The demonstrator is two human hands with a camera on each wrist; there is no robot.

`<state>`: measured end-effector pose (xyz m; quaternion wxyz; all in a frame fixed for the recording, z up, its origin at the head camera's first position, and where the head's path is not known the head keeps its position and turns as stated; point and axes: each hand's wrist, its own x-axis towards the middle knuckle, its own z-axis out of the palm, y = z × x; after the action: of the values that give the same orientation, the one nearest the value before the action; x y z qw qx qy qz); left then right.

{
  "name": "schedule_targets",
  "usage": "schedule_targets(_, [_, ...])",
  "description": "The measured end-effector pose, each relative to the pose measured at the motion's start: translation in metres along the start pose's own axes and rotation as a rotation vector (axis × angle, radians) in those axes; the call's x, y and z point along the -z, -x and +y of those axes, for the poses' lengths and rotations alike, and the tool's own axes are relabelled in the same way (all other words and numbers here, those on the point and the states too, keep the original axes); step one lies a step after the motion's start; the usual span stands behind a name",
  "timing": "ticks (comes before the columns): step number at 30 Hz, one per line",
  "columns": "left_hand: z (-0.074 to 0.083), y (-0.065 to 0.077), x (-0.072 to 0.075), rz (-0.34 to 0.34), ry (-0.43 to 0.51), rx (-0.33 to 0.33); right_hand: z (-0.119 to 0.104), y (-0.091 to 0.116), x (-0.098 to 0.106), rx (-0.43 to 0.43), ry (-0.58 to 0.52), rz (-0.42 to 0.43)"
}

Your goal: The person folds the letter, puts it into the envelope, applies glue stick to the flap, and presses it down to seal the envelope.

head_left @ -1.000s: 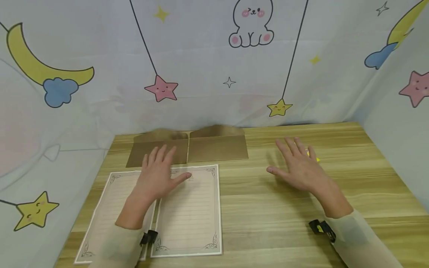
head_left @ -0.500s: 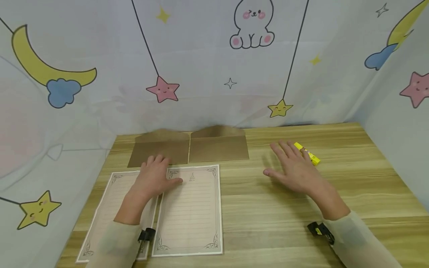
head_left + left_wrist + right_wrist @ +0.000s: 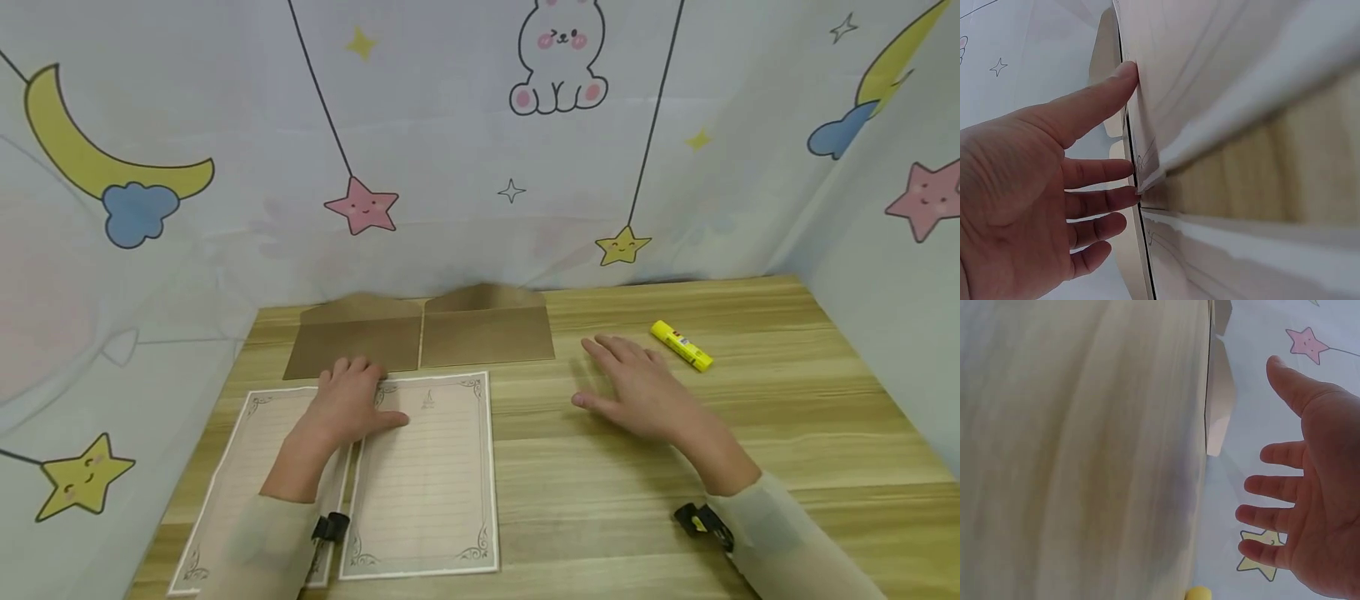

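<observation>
Two lined letter sheets with ornate borders lie side by side on the left of the table: the left sheet [image 3: 238, 467] and the right sheet [image 3: 431, 483]. My left hand [image 3: 341, 408] is over their upper inner corners, its thumb above the right sheet. In the left wrist view its fingertips [image 3: 1127, 197] are right at that sheet's corner, thumb spread apart. My right hand [image 3: 637, 392] hovers above the bare wood, fingers loosely extended, holding nothing. Just beyond it lies a yellow glue stick [image 3: 681, 346].
Behind the sheets lie two brown envelopes with raised flaps, a left envelope [image 3: 356, 343] and a right envelope [image 3: 487, 335]. A printed cloth [image 3: 450, 125] hangs along the table's back edge and both sides. Wood tabletop [image 3: 585, 517] extends right of the sheets.
My left hand has come down and slightly back toward the sheets' top edges, fingers bending a little. My right hand has drifted left and nearer, uncovering the glue stick.
</observation>
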<state>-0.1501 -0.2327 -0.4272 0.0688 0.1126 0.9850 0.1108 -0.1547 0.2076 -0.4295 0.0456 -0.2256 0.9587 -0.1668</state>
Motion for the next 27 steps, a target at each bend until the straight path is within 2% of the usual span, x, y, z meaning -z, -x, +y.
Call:
schedule_targets(6, [0.000,0.000,0.000,0.003,0.020,-0.002,-0.004,-0.001,-0.004,0.001,-0.012,-0.013])
schedule_targets(12, [-0.001,0.000,-0.002,0.034,0.090,0.000,-0.009,-0.002,-0.005,0.009,-0.020,-0.015])
schedule_targets(17, [-0.003,-0.002,-0.004,0.061,0.237,-0.008,-0.012,-0.003,-0.004,0.016,-0.037,-0.010])
schedule_targets(23, [-0.001,-0.004,-0.002,0.177,0.460,-0.068,-0.014,-0.006,-0.004,0.033,-0.084,-0.004])
schedule_targets(27, [0.005,-0.007,0.005,0.232,0.550,-0.055,-0.017,-0.010,-0.002,0.048,-0.158,-0.003])
